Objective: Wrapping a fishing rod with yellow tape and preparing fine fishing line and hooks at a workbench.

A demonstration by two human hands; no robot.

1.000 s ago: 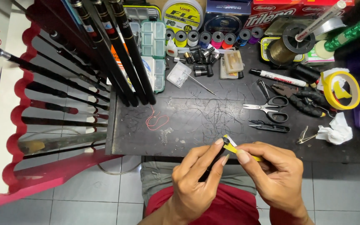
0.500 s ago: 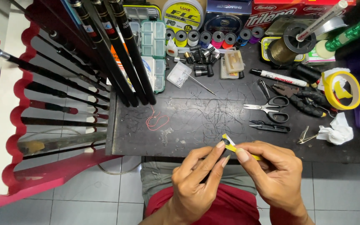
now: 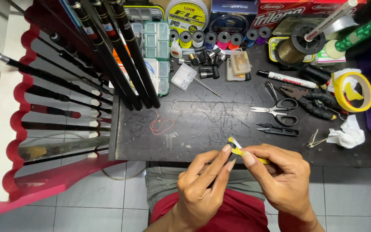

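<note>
Both hands pinch one small yellow strip of tape [image 3: 242, 151] at the near edge of the dark scratched counter [image 3: 202, 129]: left hand [image 3: 202, 184] fingers [image 3: 225, 151] clamp its 10 o'clock end, right hand [image 3: 280, 176] fingers [image 3: 249, 159] clamp the middle, the rest hidden under the right thumb. On the counter, at 2 o'clock from the strip, black-handled scissors [image 3: 278, 109] lie just above black thread snips [image 3: 278, 129], with a roll of yellow tape [image 3: 352, 91] and a crumpled white tissue [image 3: 344, 134] further right. A red loop of line [image 3: 160, 125] lies at 10 o'clock, black fishing rods [image 3: 121, 56] beyond it.
</note>
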